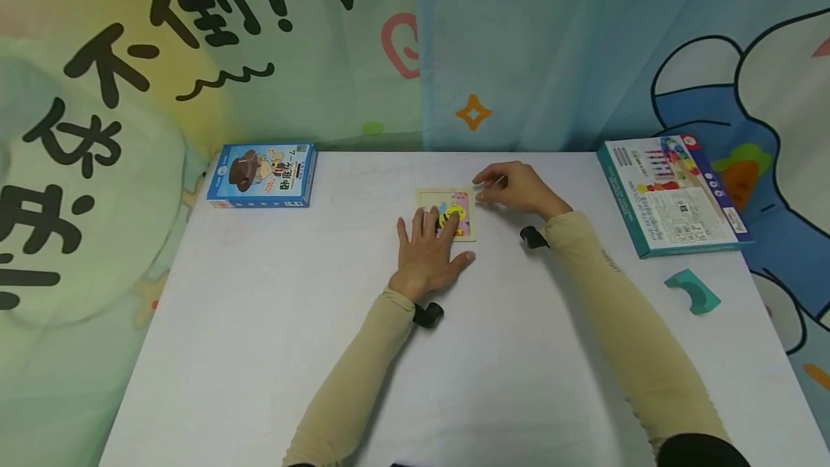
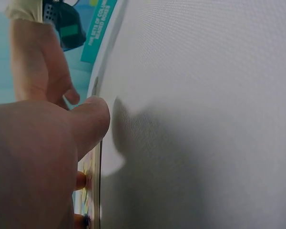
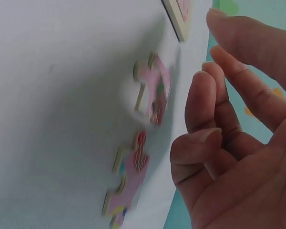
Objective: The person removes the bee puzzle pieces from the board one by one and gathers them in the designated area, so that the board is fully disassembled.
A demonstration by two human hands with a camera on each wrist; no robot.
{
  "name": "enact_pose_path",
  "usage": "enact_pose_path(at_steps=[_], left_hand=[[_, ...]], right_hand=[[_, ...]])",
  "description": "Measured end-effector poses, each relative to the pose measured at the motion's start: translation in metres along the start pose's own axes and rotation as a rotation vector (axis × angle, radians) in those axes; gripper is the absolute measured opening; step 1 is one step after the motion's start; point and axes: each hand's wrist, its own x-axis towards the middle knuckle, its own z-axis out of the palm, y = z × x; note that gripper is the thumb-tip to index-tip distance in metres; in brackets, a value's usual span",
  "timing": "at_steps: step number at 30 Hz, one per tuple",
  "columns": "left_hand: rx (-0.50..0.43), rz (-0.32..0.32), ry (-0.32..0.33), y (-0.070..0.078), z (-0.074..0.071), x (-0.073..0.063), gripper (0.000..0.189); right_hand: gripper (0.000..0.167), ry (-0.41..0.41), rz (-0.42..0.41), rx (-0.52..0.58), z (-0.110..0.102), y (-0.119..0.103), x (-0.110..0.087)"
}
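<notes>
A small jigsaw puzzle board with a light wooden border and a pink and yellow picture lies flat near the back middle of the table. My left hand rests its spread fingers on the board's lower left part, thumb out to the side, covering some of the picture. Just off the board's right edge, my right hand hovers with loosely bent fingers and nothing between them. Below that hand, in the right wrist view, lie two loose pieces: a pink puzzle piece and a longer pink puzzle piece with a red-patterned knob.
At the back left of the white table is a blue game box. A teal and white box lies at the back right, with a teal curved block in front of it. A printed cloth hangs behind.
</notes>
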Motion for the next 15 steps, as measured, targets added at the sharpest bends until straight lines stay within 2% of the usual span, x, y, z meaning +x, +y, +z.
enact_pose_path(at_steps=[15], left_hand=[[0.002, -0.004, -0.024, 0.0, -0.003, 0.0, 0.083]], right_hand=[[0.028, -0.075, -0.108, -0.068, 0.023, -0.014, 0.02]])
